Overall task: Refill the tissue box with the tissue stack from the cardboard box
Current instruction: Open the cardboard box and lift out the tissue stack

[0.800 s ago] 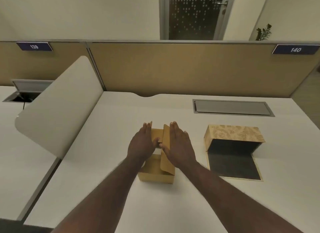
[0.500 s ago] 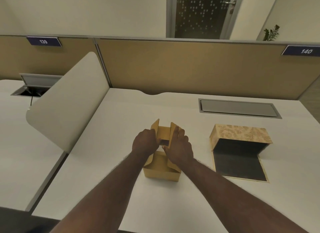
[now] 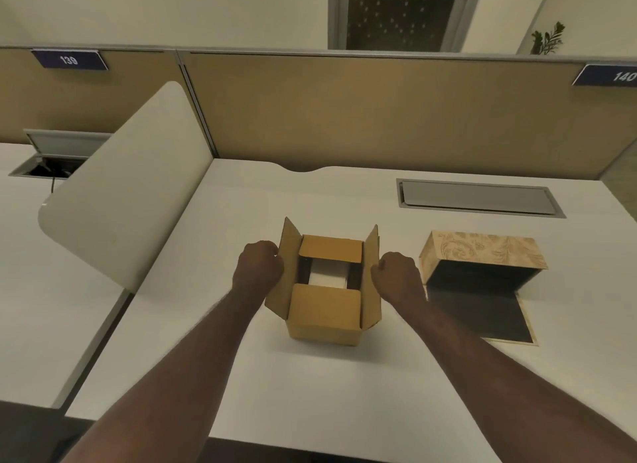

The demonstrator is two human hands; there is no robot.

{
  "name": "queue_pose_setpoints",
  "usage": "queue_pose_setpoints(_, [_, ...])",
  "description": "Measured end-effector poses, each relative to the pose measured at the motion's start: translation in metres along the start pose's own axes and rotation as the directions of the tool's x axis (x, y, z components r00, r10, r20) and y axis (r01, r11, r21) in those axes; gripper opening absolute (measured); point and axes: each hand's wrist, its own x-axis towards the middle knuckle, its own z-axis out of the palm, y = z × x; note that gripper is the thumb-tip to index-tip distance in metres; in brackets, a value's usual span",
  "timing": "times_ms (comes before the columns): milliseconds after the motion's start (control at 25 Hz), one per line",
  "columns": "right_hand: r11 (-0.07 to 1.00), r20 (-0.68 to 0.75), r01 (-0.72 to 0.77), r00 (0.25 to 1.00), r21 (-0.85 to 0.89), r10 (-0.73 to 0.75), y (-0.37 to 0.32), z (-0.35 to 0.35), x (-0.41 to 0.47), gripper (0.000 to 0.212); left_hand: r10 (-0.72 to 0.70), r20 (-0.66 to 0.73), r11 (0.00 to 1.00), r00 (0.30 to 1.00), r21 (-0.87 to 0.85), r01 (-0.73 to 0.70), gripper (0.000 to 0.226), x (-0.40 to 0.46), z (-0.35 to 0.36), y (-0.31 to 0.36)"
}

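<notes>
A small brown cardboard box [image 3: 324, 318] stands in the middle of the white desk. Its two side flaps are pulled outward; the near and far inner flaps still lie flat. Through the gap between them a white tissue stack [image 3: 327, 274] shows inside. My left hand [image 3: 258, 268] grips the left flap and my right hand [image 3: 396, 276] grips the right flap. To the right lies the beige patterned tissue box [image 3: 482, 254], open toward me, with its dark inside and its dark lid flat on the desk.
A white curved divider [image 3: 120, 200] rises at the left. A tan partition wall [image 3: 379, 118] closes the back. A grey cable hatch [image 3: 479, 199] is set in the desk at the back right. The desk's front edge [image 3: 310, 452] is close to me.
Both hands were together over the closed top flaps. They have pulled apart, swinging the left and right flaps open and baring the tissue stack inside.
</notes>
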Motion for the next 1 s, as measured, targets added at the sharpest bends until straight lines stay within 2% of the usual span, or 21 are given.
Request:
queue_pose_setpoints(160, [0.994,-0.023,-0.103,0.995,-0.033,0.102,0.024,0.005,0.006,0.027,-0.097,0.002,0.995,0.995,-0.012,0.097,0.019,0.003,0.006,-0.019])
queue_pose_setpoints(240, [0.989,-0.02,-0.143,0.99,-0.024,0.142,0.033,0.01,0.007,0.022,-0.127,-0.001,0.991,0.992,-0.027,0.127,0.023,0.003,0.012,-0.028])
queue_pose_setpoints(360, [0.977,0.034,-0.211,0.977,-0.024,0.212,0.042,0.017,0.004,0.027,-0.175,0.046,0.983,0.984,-0.04,0.177,0.026,0.002,0.023,-0.034])
queue_pose_setpoints(440, [0.974,0.093,-0.224,0.969,-0.042,0.227,0.042,0.018,0.001,0.029,-0.204,0.108,0.978,0.973,-0.025,0.208,0.032,0.001,0.029,-0.036])
queue_pose_setpoints(520, [0.975,0.076,-0.204,0.974,-0.09,0.211,0.036,0.019,-0.004,0.032,-0.184,0.131,0.983,0.974,-0.005,0.186,0.037,-0.001,0.034,-0.036])
queue_pose_setpoints(560, [0.97,0.003,-0.164,0.986,-0.178,0.167,0.032,0.019,-0.008,0.038,-0.126,0.09,0.992,0.988,0.023,0.125,0.042,-0.001,0.036,-0.036])
queue_pose_setpoints(640, [0.899,-0.132,-0.023,0.99,-0.438,-0.039,0.023,0.017,-0.014,0.054,0.135,-0.077,0.982,0.988,0.146,-0.122,0.049,0.001,0.035,-0.031])
queue_pose_setpoints(720, [0.829,-0.133,0.155,0.955,-0.537,-0.265,0.006,0.015,-0.017,0.057,0.43,-0.173,0.882,0.886,0.289,-0.372,0.046,0.009,0.033,-0.017])
queue_pose_setpoints(800, [0.771,0.006,0.355,0.91,-0.528,-0.415,-0.015,0.016,-0.02,0.036,0.556,-0.112,0.798,0.823,0.35,-0.491,0.044,0.018,0.03,0.002])
queue_pose_setpoints(880, [0.719,0.209,0.49,0.869,-0.492,-0.449,-0.029,0.022,-0.026,0.017,0.56,0.025,0.759,0.828,0.386,-0.525,0.051,0.024,0.031,0.016])
queue_pose_setpoints(960, [0.684,0.401,0.548,0.832,-0.481,-0.384,-0.031,0.027,-0.033,0.032,0.541,0.128,0.725,0.831,0.431,-0.538,0.058,0.031,0.035,0.02])
queue_pose_setpoints(1000, [0.683,0.453,0.546,0.825,-0.485,-0.338,-0.029,0.028,-0.035,0.041,0.539,0.148,0.712,0.829,0.447,-0.542,0.059,0.036,0.036,0.021])
